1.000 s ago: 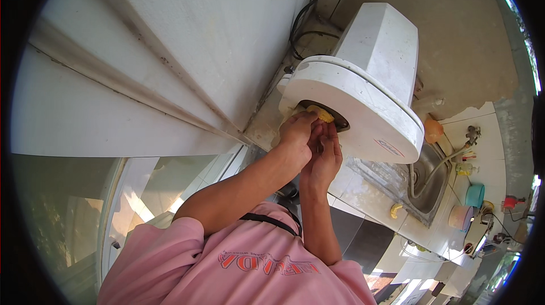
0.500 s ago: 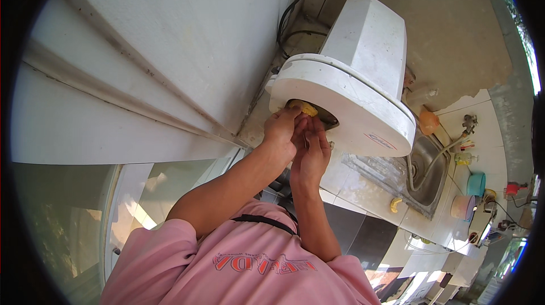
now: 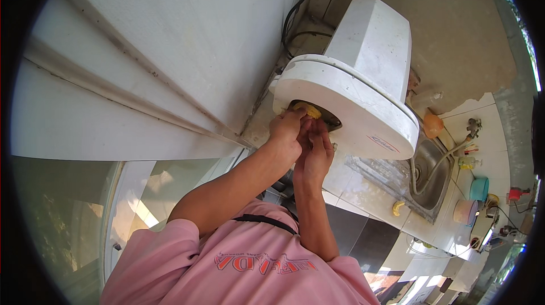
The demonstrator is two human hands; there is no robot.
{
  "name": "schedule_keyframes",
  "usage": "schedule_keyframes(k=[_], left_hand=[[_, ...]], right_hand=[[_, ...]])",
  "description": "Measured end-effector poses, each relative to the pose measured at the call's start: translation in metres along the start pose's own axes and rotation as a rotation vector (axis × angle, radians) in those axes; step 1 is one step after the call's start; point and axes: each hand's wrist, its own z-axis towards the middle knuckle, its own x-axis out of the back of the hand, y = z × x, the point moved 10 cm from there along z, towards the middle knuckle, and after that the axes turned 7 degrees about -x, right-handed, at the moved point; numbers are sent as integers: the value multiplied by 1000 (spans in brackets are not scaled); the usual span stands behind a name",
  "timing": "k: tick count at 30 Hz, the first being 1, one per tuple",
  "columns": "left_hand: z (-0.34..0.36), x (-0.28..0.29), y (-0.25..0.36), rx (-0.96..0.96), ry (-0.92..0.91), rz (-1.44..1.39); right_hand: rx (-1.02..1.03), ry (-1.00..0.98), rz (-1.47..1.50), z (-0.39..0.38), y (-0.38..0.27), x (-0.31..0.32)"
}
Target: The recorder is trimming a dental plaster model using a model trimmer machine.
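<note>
A white appliance (image 3: 352, 118) with a boxy top (image 3: 363, 44) stands on the tiled counter at the upper middle. In its underside is a dark oval opening (image 3: 335, 124) with a lumpy yellow piece (image 3: 312, 111) at its mouth. My left hand (image 3: 285, 132) grips that piece between thumb and fingers. My right hand (image 3: 315, 154) is raised just beside it, fingers bent together beneath the piece, their tips at the opening. What the right fingers hold, if anything, is hidden.
A white wall (image 3: 159, 38) runs along the left, black cables (image 3: 292, 13) in its far corner. At the right are a steel sink (image 3: 431, 177) with a hose (image 3: 448, 154), a teal tub (image 3: 478, 188), a pale bucket (image 3: 464, 212) and another yellow piece (image 3: 397, 207) on the counter.
The whole view has shifted slightly. My hands stay at the opening with the yellow piece, with only small shifts of the fingers.
</note>
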Motion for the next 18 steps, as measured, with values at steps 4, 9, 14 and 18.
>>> schedule_keyframes(k=[4,9,14,18], left_hand=[[0,0,0,5,6,-1],[-1,1,1,13,35,-1],[0,1,0,13,25,10],[1,0,-2,29,18,12]], right_hand=[[8,2,21,-1,-1,-1],[13,12,15,-1,-1,-1],[22,-5,30,-2,-3,-3],[29,-14,33,-1,-1,-1]])
